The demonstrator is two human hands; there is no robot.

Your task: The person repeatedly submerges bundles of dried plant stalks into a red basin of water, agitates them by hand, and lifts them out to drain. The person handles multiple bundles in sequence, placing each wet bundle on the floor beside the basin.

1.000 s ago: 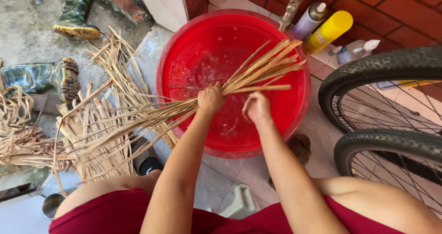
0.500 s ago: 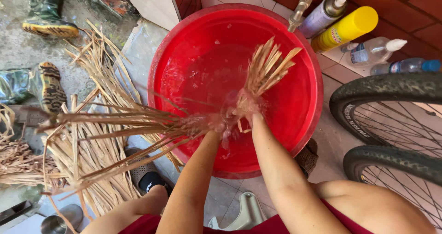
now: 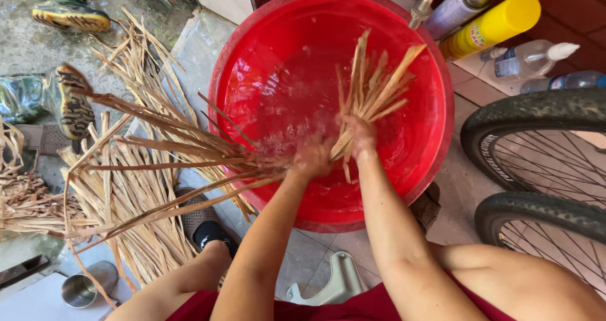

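Both hands grip one bundle of long tan reed strips (image 3: 208, 163) over the round red plastic basin (image 3: 435, 138); left hand (image 3: 310, 159) and right hand (image 3: 361, 133) fingers closed tight, bending the wet strips, ends fanning upward.

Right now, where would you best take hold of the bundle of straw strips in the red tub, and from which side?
Grip the bundle of strips at its bent middle, over the near part of the red tub, coming from above on the near side. There the strips gather tight. The left hand and right hand clasp it about there; both ends fan loose.
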